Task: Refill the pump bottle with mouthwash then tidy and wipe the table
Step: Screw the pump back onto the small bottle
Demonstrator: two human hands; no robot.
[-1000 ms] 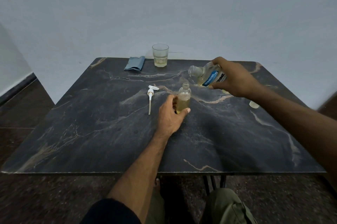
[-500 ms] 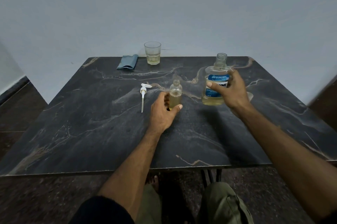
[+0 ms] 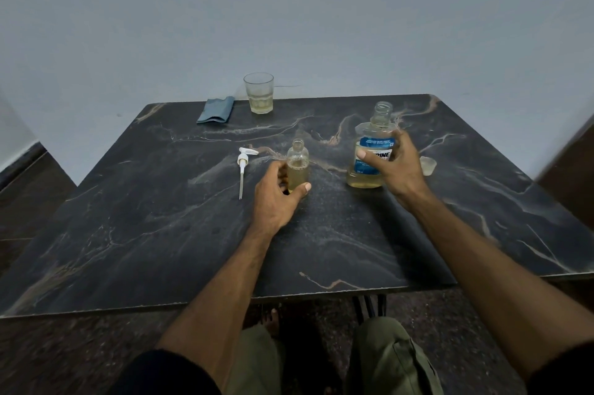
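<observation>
A small clear pump bottle [image 3: 298, 159], uncapped and partly filled with yellowish liquid, stands upright mid-table. My left hand [image 3: 276, 198] curls around its lower part. The larger mouthwash bottle [image 3: 373, 150] with a blue label stands upright on the table to the right, its neck uncapped. My right hand [image 3: 397, 166] grips it around the label. The white pump head [image 3: 243, 166] with its long tube lies flat to the left of the small bottle. A folded blue cloth [image 3: 216, 110] lies at the back left of the dark marble table [image 3: 160, 217].
A glass [image 3: 258, 93] holding a little yellowish liquid stands at the back edge, next to the cloth. A small clear cap [image 3: 428, 165] sits just right of my right hand. A pale wall rises behind the table. My knees show below the front edge.
My right hand tipped the mouthwash bottle back upright from its pouring tilt over the small bottle and set it down on the table to the right. My left hand stayed on the small bottle.
</observation>
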